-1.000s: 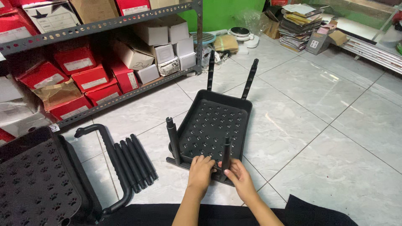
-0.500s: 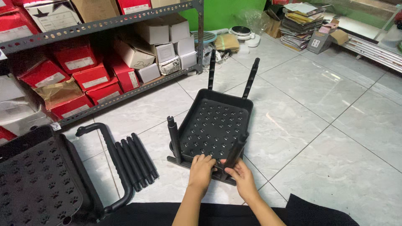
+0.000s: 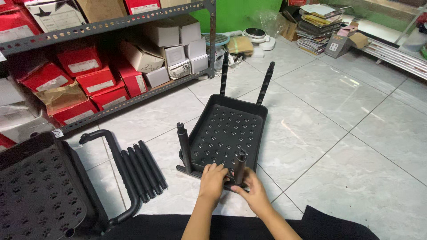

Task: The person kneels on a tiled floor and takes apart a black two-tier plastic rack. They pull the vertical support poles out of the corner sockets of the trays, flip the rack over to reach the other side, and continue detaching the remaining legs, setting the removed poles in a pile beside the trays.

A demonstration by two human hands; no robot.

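— Where is the shelf tray?
— The black perforated plastic tray (image 3: 227,133) lies on the tiled floor (image 3: 338,133), four short black posts standing up from its corners.
— And the hands?
— The right hand (image 3: 255,195) closes its fingers around the base of the near right post (image 3: 240,168). The left hand (image 3: 212,180) rests curled on the tray's near edge, just beside that post.
— Anything else nearby?
— Loose black tubes (image 3: 144,169) lie to the left, beside another perforated panel (image 3: 38,195).

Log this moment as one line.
left hand: on tray near edge | right hand: grips short post | spare tubes: on floor, left
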